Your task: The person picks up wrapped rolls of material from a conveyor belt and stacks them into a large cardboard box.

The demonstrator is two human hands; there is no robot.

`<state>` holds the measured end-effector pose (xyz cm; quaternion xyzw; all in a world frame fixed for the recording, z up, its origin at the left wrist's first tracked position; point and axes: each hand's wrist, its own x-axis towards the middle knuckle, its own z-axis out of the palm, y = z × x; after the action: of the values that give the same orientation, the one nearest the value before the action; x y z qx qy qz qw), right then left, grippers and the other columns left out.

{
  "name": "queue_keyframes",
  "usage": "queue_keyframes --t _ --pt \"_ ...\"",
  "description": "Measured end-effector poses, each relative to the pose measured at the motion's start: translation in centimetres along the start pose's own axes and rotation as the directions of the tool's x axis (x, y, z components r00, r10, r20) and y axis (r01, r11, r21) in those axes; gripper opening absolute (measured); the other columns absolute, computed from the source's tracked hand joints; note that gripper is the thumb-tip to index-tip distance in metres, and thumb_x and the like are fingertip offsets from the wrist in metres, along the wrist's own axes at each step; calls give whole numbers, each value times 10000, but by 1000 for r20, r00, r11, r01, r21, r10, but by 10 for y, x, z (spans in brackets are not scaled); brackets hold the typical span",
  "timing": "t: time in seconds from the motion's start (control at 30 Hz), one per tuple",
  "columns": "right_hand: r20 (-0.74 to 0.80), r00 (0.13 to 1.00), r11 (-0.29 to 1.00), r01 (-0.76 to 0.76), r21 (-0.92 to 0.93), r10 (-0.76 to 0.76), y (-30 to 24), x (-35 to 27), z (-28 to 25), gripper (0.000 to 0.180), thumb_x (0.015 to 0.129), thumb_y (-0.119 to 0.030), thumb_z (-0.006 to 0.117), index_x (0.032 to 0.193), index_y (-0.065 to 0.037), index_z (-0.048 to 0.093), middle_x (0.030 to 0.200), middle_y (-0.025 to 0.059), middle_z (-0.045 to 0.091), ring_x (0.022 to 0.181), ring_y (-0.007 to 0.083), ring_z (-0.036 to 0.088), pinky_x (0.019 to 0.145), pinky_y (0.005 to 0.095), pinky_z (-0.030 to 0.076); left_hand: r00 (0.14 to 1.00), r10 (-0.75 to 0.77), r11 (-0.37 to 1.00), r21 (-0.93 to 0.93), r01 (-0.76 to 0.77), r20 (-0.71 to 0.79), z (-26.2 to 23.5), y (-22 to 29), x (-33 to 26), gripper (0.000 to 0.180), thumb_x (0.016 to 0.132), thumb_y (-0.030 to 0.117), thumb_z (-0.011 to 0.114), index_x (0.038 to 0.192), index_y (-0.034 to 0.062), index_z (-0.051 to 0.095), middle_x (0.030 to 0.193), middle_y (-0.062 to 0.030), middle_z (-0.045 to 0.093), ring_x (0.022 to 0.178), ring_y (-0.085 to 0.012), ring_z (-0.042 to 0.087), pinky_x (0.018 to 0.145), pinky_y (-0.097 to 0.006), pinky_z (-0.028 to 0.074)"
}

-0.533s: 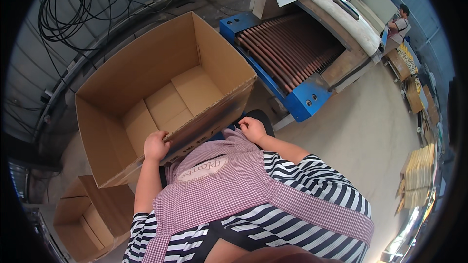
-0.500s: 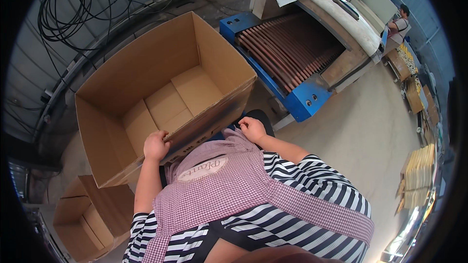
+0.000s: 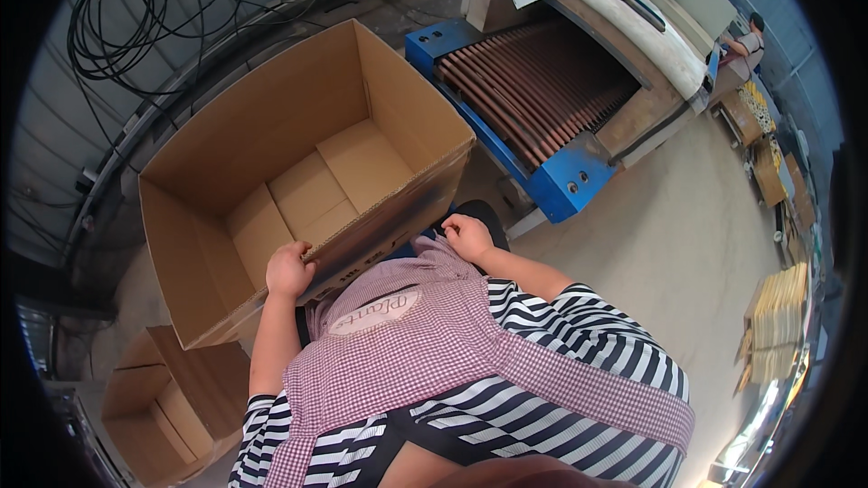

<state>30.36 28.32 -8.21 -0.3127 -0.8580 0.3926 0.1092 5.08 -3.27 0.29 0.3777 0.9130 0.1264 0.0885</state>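
A large cardboard box (image 3: pixel 262 113) stands before me with its top uncovered, showing a bare bottom and four walls. My left hand (image 3: pixel 289 271) is closed over the top edge of its near wall, thumb outside. Beside the box's right near corner, my right hand (image 3: pixel 468 239) is held low with its fingers curled together. The hem of my checked apron (image 3: pixel 416 352) comes up against those fingertips, but whether they pinch it or something else cannot be made out. The lower outside of the box is partly hidden by my apron and left arm.
A blue-framed roller conveyor (image 3: pixel 533 95) leads into a machine just right of the box. A smaller cardboard box (image 3: pixel 172 407) sits at lower left. Coiled black cables (image 3: pixel 122 23) hang on the wall. Far right are stacked yellowish pieces (image 3: pixel 776 325) and a person (image 3: pixel 746 47).
My hands and the large box hold their places. At the far right, the other person's head and arm have shifted slightly.
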Motion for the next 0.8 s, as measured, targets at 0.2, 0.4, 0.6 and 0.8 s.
queue_keyframes --t 0.2,0.4,0.6,0.8 --pt "-1 1000 1000 -12 -7 12 -2 0 -1 155 871 -171 622 961 -87 717 1008 131 718 970 336 673 868 418 537 1000 4 1000 -5 -4 -3 -1 2 0 309 782 231 762 1065 117 711 1047 -89 710 1051 -299 650 911 -423 526" --pt "-3 1000 1000 -1 -13 1 -1 1 0 158 872 -177 620 956 -85 716 1001 129 720 968 332 674 867 417 537 1000 0 1000 -8 0 -3 -2 2 0 311 781 229 760 1067 119 711 1043 -89 709 1053 -298 648 910 -425 526" --pt "-55 995 997 77 -24 -78 8 3 5 169 870 -179 655 974 -66 725 926 144 724 828 301 700 772 393 558 1000 -19 1000 -4 19 17 -1 2 1 321 788 236 758 1084 121 709 1068 -88 712 1064 -295 648 920 -426 525" --pt "-49 997 998 66 -12 -66 8 2 4 166 871 -178 657 975 -68 724 917 141 723 813 293 699 766 386 558 1000 -5 1000 2 5 22 -3 2 1 322 792 242 758 1085 120 710 1072 -89 713 1066 -296 648 922 -426 525"
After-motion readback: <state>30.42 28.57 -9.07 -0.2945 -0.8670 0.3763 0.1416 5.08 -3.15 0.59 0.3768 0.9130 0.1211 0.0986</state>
